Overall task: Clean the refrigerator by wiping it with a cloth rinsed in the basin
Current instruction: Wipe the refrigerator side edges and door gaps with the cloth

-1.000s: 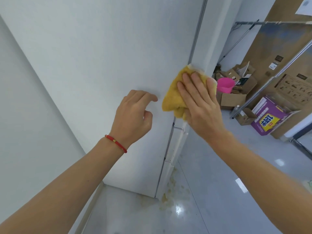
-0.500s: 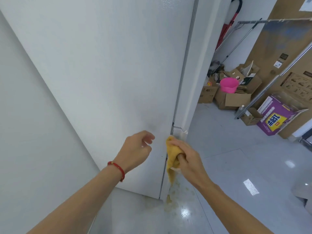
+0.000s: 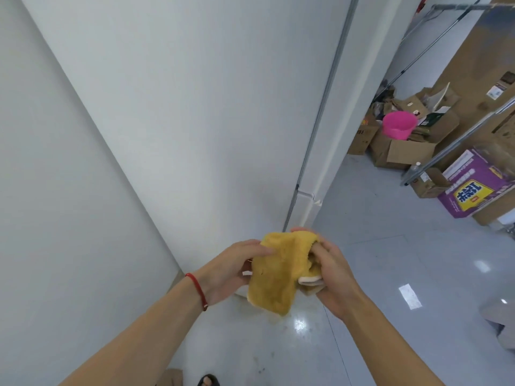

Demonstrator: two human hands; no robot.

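1. While the yellow cloth (image 3: 278, 274) was held off the refrigerator (image 3: 195, 107), it hung bunched between both hands, low in front of the white side panel and above the floor (image 3: 390, 274).
2. The left hand (image 3: 231, 271) gripped the cloth's left edge, with fingers curled round the fabric near the top fold.
3. The right hand (image 3: 333, 277) clamped the right portion, where the pale underside of the cloth showed in a fold below the fingers.
4. The step in hand appeared to be refolding or turning the cloth to expose a cleaner face. Good practice called for a flat pad with no loose corner trailing, so that the full palm could press it against the panel.
5. The cloth looked soiled and limp; a rinse seemed due before further wiping.
6. The pink basin (image 3: 398, 125) sat on cardboard boxes (image 3: 401, 151) well apart from the hands, across the floor to the right.
7. Brownish stains (image 3: 264, 358) marked the floor near the refrigerator's base; drips from the cloth could add to them.
8. A red bracelet (image 3: 198, 288) circled the left wrist.
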